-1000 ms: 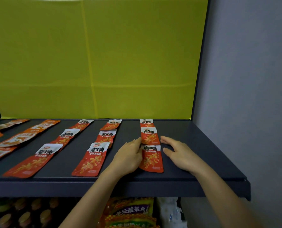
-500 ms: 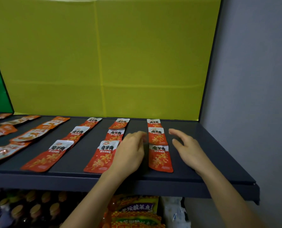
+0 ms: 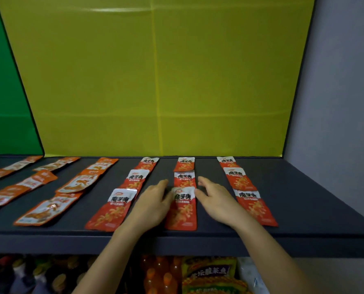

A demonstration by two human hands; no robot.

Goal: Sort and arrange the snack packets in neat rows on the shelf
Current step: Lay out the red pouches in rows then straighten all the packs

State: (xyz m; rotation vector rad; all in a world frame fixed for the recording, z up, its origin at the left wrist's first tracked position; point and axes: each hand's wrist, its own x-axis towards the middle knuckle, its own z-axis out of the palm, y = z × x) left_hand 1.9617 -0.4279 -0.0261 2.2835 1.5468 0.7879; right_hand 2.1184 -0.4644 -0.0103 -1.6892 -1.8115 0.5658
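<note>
— Both hands have shifted one column toward nine o'clock since a second ago; back then they bracketed the rightmost column (image 3: 239, 179).
— And now?
— The left hand (image 3: 153, 203) and right hand (image 3: 217, 200) lie with fingers extended, gripping nothing. They sit at nine and three o'clock of the front packet (image 3: 184, 211), touching its long sides. I judge they are squaring it under the middle packet (image 3: 184, 178), whose lower end it meets.
— Why from both sides?
— A limp pouch probably pivots if pushed from one side only; two hands keep it straight.
— Room to work?
— Bare lanes of shelf (image 3: 304, 198) run between columns, so fingers fit. At three o'clock the rightmost column sits just beside the right wrist, and a careless sweep could nudge it. The front packet's bottom lies near the shelf's lip at six o'clock, so there is little slack. At twelve, the back packet (image 3: 184, 164) nearly meets the yellow panel (image 3: 155, 81).
— What remains?
— The crooked packets (image 3: 47, 209) far out at nine o'clock look unsorted.
</note>
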